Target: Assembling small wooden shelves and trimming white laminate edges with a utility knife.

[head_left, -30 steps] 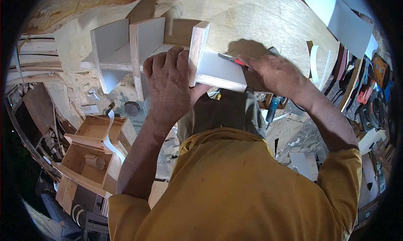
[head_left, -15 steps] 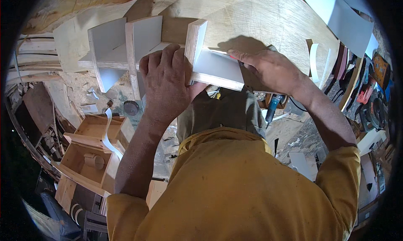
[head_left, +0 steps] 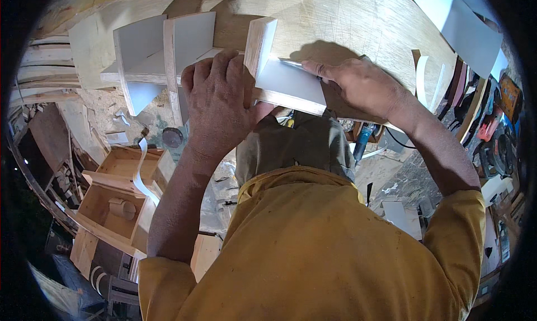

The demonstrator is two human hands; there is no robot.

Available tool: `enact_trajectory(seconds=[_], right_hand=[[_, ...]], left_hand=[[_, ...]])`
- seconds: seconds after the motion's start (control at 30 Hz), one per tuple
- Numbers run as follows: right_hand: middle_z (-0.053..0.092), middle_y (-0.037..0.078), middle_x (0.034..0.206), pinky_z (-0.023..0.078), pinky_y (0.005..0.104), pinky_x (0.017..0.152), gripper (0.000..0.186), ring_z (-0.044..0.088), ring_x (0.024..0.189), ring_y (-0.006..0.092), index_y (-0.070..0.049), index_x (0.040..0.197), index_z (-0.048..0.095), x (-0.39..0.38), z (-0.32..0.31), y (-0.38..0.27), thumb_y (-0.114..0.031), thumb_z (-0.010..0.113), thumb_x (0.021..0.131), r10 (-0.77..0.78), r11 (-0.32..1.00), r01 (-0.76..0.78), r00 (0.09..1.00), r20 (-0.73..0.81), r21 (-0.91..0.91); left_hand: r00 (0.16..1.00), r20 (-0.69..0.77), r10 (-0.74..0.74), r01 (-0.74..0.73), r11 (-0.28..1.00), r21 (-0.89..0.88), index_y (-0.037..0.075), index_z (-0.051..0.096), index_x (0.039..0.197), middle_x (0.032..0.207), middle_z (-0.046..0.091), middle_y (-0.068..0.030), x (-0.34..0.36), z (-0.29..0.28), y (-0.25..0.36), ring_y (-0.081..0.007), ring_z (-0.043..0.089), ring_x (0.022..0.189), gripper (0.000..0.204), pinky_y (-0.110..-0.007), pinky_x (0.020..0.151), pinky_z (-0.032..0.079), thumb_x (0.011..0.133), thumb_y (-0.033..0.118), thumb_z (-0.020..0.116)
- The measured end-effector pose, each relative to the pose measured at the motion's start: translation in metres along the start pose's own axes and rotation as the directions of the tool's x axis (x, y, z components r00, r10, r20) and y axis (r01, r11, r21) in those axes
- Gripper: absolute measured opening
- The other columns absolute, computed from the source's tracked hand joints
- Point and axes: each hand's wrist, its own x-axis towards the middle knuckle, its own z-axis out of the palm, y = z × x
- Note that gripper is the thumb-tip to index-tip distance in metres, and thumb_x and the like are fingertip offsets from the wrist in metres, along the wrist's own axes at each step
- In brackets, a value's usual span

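A white-faced plywood shelf unit [head_left: 292,85] with several upright dividers lies on the bench top. My left hand [head_left: 215,100] is closed around its near edge, just left of the right-hand divider [head_left: 260,44]. The thumb reaches under the front edge. By the far edge of the unit's right end, my right hand [head_left: 358,83] is closed with its fingertips at the panel. A slim, shiny, blade-like tool [head_left: 292,63] shows at those fingertips; its handle is hidden in the hand.
The wooden bench top [head_left: 341,19] extends beyond the unit. Left below stand open wooden drawers [head_left: 109,209] with a curled white strip [head_left: 142,175]. A teal power tool [head_left: 363,142] hangs near the bench edge. White strips [head_left: 422,80] and assorted tools [head_left: 495,130] lie to the right.
The right fingertips have shifted slightly left and nearer along the panel's far edge; a red spot there no longer shows. My left hand keeps its hold. The whole view has shifted a little.
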Motion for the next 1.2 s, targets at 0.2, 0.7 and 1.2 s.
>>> enact_trajectory(seconds=[0.2,0.7,1.2], right_hand=[[0.056,0.009,0.076,0.053,0.0350,0.084,0.054,0.058,0.082,0.0197,-0.014,0.143,0.042,-0.003,0.004,0.001,0.001,0.045,0.091,-0.067,0.998,0.067,0.988,-0.139,-0.010],[0.058,0.009,0.079,0.053,0.0359,0.081,0.069,0.060,0.082,0.0218,-0.018,0.145,0.038,-0.021,0.003,0.008,0.006,0.052,0.082,-0.047,0.997,0.041,0.994,-0.095,-0.060],[0.061,0.014,0.086,0.056,0.0400,0.079,0.073,0.064,0.083,0.0267,-0.027,0.149,0.028,-0.042,0.011,0.014,0.006,0.051,0.087,0.104,0.979,-0.095,0.994,0.040,-0.183]], left_hand=[[0.997,0.071,-0.032,0.031,0.999,0.018,0.004,0.048,0.122,0.125,0.050,-0.0109,0.001,-0.004,0.001,-0.0317,0.047,0.116,0.078,-0.051,0.101,0.028,0.061,0.041,0.081],[0.984,0.157,-0.082,0.081,0.997,0.017,0.005,0.047,0.126,0.131,0.047,-0.0127,0.001,-0.008,0.003,-0.0326,0.043,0.123,0.086,-0.051,0.105,0.024,0.055,0.033,0.085],[0.988,0.132,-0.076,0.073,0.997,0.022,0.004,0.047,0.126,0.129,0.049,-0.0139,0.002,-0.007,0.004,-0.0340,0.045,0.121,0.087,-0.051,0.105,0.025,0.053,0.029,0.086]])
